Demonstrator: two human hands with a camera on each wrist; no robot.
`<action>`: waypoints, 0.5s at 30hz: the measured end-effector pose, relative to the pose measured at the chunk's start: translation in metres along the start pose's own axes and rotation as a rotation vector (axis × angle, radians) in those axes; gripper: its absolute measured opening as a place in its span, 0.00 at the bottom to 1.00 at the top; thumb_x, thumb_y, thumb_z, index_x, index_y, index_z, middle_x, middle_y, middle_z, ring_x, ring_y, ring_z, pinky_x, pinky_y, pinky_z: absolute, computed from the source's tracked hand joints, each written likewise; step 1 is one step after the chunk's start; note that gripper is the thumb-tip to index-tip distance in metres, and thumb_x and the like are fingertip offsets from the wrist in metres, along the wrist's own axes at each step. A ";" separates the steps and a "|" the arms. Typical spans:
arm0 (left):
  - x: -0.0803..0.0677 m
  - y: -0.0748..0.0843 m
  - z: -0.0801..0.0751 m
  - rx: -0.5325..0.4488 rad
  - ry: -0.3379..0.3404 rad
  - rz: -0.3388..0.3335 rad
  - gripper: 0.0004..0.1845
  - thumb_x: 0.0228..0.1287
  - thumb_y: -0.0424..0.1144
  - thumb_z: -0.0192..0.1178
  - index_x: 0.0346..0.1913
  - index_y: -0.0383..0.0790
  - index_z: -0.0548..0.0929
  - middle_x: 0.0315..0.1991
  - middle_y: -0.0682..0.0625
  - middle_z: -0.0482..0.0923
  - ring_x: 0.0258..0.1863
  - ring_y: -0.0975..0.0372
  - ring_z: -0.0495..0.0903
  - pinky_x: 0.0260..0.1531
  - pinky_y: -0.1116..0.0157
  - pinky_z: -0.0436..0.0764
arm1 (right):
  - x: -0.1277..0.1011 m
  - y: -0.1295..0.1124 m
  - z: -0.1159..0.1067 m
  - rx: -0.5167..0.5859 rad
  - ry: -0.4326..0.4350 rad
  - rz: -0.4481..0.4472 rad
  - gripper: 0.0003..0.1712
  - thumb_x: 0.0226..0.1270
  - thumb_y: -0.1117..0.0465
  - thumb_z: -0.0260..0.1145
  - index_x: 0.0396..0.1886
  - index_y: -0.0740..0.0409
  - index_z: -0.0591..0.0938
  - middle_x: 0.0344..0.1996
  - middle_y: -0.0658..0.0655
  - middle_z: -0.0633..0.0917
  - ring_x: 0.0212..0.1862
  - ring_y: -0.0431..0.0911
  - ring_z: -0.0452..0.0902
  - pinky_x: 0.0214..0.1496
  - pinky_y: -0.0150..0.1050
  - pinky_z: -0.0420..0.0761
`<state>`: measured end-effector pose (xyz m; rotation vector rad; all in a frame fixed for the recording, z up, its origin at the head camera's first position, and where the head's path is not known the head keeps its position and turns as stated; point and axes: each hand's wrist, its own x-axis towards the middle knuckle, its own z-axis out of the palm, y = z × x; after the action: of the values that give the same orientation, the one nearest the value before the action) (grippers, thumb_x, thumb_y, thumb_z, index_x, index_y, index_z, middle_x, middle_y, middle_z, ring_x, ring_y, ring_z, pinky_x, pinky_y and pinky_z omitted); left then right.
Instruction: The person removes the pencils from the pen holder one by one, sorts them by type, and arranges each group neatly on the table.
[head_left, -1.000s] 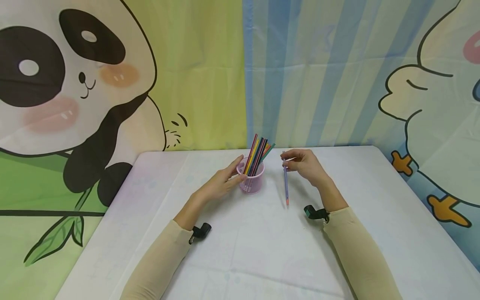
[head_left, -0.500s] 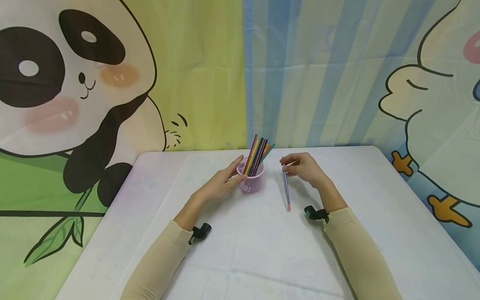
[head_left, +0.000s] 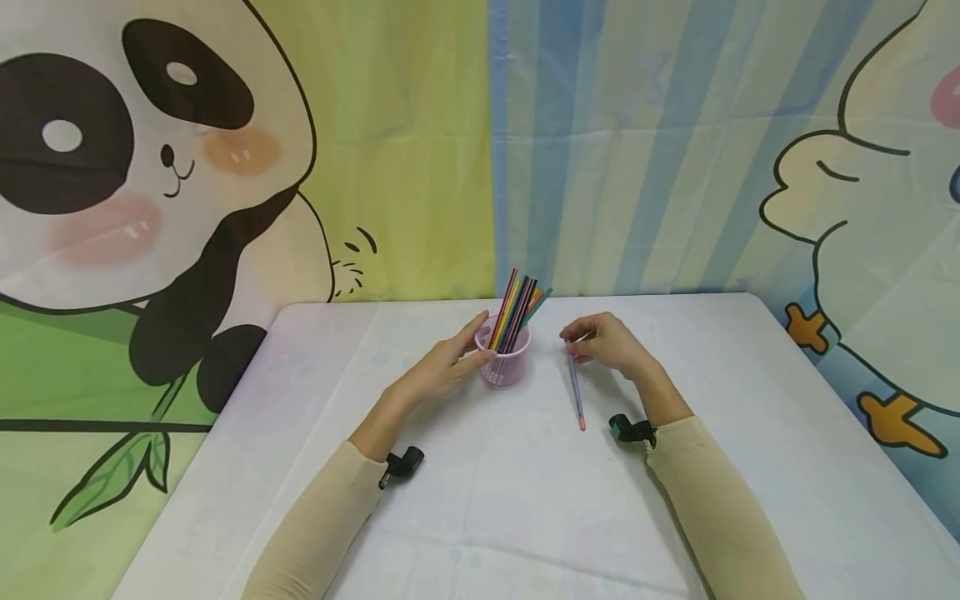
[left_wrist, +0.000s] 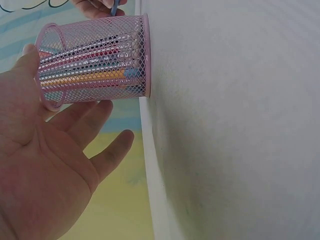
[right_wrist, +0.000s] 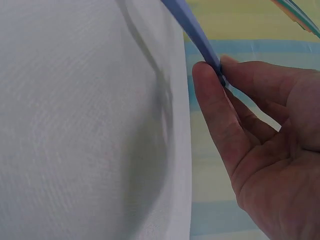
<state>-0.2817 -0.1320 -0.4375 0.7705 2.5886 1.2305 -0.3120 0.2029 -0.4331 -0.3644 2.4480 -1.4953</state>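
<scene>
the pink mesh cup (head_left: pixel 504 372) stands upright on the white worktop (head_left: pixel 487 500), apparently held from 9 o'clock so that it won't tip under the coloured pencils (head_left: pixel 513 315), which lean mostly towards 1 o'clock. the left hand (head_left: pixel 444 362) has its thumb and fingers either side of the rim, a light hold that looks meant to steady rather than lift; in the left wrist view the outermost finger is spread clear of the mesh. at about 3 o'clock from the cup, apart from it, the right hand (head_left: pixel 609 343) has its grip pinching one end of a blue-purple pencil (head_left: pixel 576 392). the orange end slants down towards 5 or 6 o'clock; whether it touches the worktop i cannot tell. pinching so near the end probably leaves its length free to turn. the forearms reach in from 7 and 5 o'clock, left fingertips aimed at 1 or 2 o'clock, right ones at 10.
</scene>
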 end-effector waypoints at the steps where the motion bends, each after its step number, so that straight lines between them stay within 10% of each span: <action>1: 0.000 0.000 0.000 0.000 -0.001 -0.002 0.41 0.77 0.64 0.51 0.84 0.68 0.43 0.78 0.43 0.66 0.77 0.52 0.68 0.78 0.46 0.63 | 0.000 0.001 0.000 -0.006 -0.004 0.001 0.17 0.70 0.72 0.69 0.57 0.72 0.84 0.54 0.73 0.84 0.45 0.52 0.85 0.51 0.48 0.90; 15: 0.001 -0.001 0.001 0.002 0.006 0.009 0.40 0.78 0.64 0.51 0.84 0.69 0.44 0.77 0.41 0.68 0.77 0.52 0.69 0.78 0.46 0.64 | -0.002 0.004 0.004 -0.142 -0.014 0.047 0.16 0.69 0.69 0.71 0.54 0.68 0.87 0.43 0.66 0.90 0.33 0.44 0.87 0.40 0.38 0.89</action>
<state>-0.2822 -0.1316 -0.4382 0.7808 2.5948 1.2349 -0.3094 0.2018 -0.4381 -0.3413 2.5403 -1.2999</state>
